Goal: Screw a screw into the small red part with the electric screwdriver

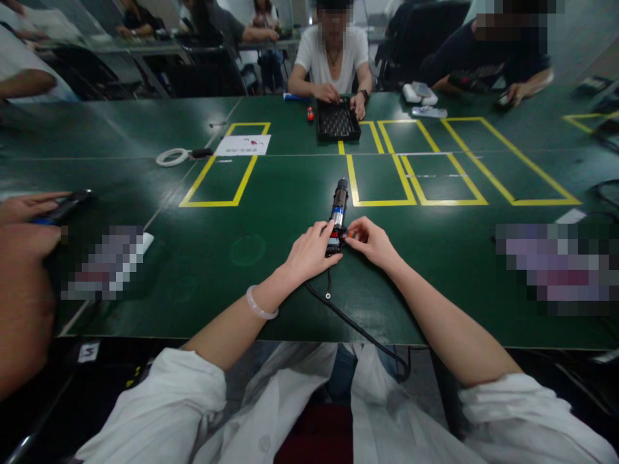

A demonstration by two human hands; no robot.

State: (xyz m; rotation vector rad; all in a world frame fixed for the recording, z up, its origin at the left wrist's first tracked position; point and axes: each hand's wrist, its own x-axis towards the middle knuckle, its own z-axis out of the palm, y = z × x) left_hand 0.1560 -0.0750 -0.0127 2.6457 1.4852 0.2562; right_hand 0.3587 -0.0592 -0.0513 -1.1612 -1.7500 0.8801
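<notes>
An electric screwdriver (pixel 339 205) with its inner parts exposed lies on the green table, its narrow tip pointing away from me. A silver and blue motor section shows in its middle, with black and red parts nearer to me. My left hand (pixel 312 250) is closed around the near part from the left, thumb at its lower end. On the right side, my right hand (pixel 368 240) pinches at a small orange-red part, mostly hidden by the fingers. A short wire with a ring terminal (pixel 328 296) hangs out below. A black cord (pixel 355 324) runs toward me over the table edge.
Yellow tape rectangles (pixel 382 203) mark the table ahead. Across it, a person handles a black tray (pixel 338 132). A white sheet (pixel 243 145) and a coiled white cable (pixel 173 156) lie at the far left. Blurred items lie at both sides; another person's hands (pixel 29 212) are at left.
</notes>
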